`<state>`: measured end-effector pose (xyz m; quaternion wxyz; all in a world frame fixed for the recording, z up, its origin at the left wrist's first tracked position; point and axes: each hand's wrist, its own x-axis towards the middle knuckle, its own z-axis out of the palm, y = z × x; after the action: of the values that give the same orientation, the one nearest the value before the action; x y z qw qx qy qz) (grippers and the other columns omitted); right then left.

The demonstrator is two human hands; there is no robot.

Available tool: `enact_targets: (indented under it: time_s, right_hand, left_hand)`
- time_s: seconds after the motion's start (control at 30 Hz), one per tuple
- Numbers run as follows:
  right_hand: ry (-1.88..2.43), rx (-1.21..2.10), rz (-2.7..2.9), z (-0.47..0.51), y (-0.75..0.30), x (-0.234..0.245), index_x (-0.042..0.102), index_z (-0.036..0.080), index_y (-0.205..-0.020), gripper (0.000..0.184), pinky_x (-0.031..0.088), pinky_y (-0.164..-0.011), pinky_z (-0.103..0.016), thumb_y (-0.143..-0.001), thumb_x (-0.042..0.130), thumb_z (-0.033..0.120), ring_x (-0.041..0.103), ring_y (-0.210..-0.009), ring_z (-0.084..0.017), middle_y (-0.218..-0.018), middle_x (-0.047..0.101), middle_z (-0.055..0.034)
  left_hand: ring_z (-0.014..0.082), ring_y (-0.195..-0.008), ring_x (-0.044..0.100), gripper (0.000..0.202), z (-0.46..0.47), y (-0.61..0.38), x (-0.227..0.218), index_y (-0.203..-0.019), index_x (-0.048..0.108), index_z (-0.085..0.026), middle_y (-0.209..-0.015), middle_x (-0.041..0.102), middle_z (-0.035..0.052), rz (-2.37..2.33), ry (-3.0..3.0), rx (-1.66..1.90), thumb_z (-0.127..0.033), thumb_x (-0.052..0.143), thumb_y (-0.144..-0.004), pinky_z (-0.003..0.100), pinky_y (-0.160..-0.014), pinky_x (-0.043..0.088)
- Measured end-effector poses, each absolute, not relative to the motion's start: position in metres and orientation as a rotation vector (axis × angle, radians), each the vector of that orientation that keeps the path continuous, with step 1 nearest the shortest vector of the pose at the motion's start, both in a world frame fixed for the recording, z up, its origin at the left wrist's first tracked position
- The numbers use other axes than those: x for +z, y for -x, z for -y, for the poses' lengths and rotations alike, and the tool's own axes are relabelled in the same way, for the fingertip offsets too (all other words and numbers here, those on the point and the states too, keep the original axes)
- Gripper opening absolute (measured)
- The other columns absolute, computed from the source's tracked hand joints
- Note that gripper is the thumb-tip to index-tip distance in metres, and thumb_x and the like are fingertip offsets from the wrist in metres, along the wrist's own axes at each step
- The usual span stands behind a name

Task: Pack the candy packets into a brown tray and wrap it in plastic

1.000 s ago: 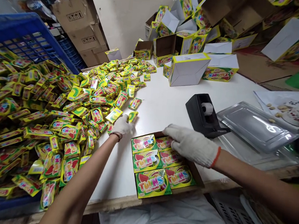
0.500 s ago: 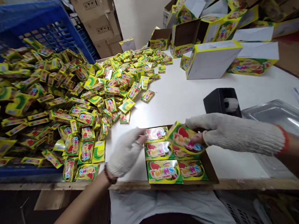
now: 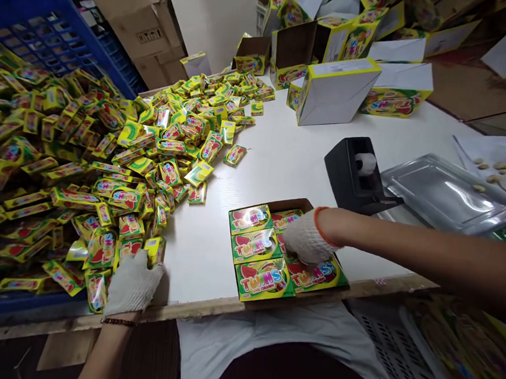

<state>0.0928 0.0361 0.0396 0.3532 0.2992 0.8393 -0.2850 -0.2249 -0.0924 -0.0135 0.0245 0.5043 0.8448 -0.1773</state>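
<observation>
A shallow brown cardboard tray (image 3: pixel 298 205) near the table's front edge holds rows of yellow-green candy packs (image 3: pixel 255 246). My gloved right hand (image 3: pixel 305 243) presses fingers-down on the right-hand packs in the tray, fingers curled on them. My gloved left hand (image 3: pixel 133 285) rests at the near edge of a big heap of loose candy packs (image 3: pixel 106 160), its fingers over a pack (image 3: pixel 155 249) at the table's front left. Whether it grips that pack is hidden by the glove.
A blue crate (image 3: pixel 33 26) stands behind the heap. A black tape dispenser (image 3: pixel 356 175) and a clear plastic lid (image 3: pixel 445 196) lie to the right. Folded yellow display boxes (image 3: pixel 337 91) stand at the back. White tabletop (image 3: pixel 290 157) shows in the middle.
My right hand has set a pack down into the tray and now presses on it. My left hand moved from the tray back left to the near edge of the heap.
</observation>
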Motion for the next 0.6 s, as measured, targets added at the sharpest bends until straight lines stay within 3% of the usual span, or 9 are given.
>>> enact_targets:
  time_s: [0.07, 0.13, 0.2, 0.4, 0.6]
  right_hand:
    - [-0.710, -0.620, -2.170, -0.032, -0.096, 0.045, 0.072, 0.019, -0.066, 0.006, 0.042, -0.060, -0.034, -0.071, 0.071, 0.015, 0.051, -0.051, -0.018, -0.054, 0.058, 0.0001]
    - [-0.703, -0.558, -2.171, -0.031, -0.098, 0.046, 0.075, 0.017, -0.076, 0.014, 0.043, -0.064, -0.034, -0.069, 0.068, 0.007, 0.056, -0.058, -0.019, -0.063, 0.063, -0.0024]
    - [-0.715, -0.581, -2.159, -0.034, -0.098, 0.043, 0.073, 0.016, -0.072, 0.014, 0.042, -0.064, -0.034, -0.070, 0.066, 0.005, 0.054, -0.056, -0.018, -0.059, 0.061, -0.0016]
    - [-0.687, -0.731, -2.114, -0.043, -0.097, 0.027, 0.057, 0.020, -0.051, 0.020, 0.036, -0.051, -0.029, -0.063, 0.067, 0.007, 0.040, -0.041, -0.012, -0.042, 0.043, 0.0066]
    - [-0.986, -0.640, -2.305, -0.018, -0.109, -0.001, 0.071, 0.017, -0.075, 0.017, 0.048, -0.063, -0.032, -0.060, 0.075, 0.009, 0.063, -0.062, -0.021, -0.065, 0.066, -0.0043]
  left_hand:
    - [0.0307, -0.086, 0.066, 0.022, 0.095, 0.228, -0.009, -0.083, 0.055, -0.021, -0.091, 0.067, 0.0140, -2.585, -1.583, -0.476, -0.034, 0.039, -0.091, 0.034, -0.066, 0.042]
    - [0.0284, -0.080, 0.064, 0.021, 0.098, 0.228, 0.000, -0.075, 0.051, -0.023, -0.082, 0.067, 0.0099, -2.584, -1.598, -0.321, -0.032, 0.039, -0.089, 0.034, -0.065, 0.041]
    - [0.0262, -0.078, 0.063, 0.021, 0.100, 0.224, 0.010, -0.075, 0.054, -0.023, -0.081, 0.068, 0.0067, -2.539, -1.568, -0.046, -0.033, 0.040, -0.088, 0.034, -0.067, 0.042]
    - [0.0233, -0.090, 0.068, 0.044, 0.103, 0.166, 0.031, -0.108, 0.067, -0.020, -0.108, 0.072, 0.0059, -1.797, -0.940, 1.065, -0.053, 0.069, -0.078, 0.032, -0.077, 0.057]
    - [0.0225, -0.093, 0.071, 0.035, 0.092, 0.084, 0.030, -0.105, 0.070, -0.017, -0.105, 0.073, 0.0096, -1.149, -0.636, 1.089, -0.042, 0.074, -0.081, 0.034, -0.081, 0.061]
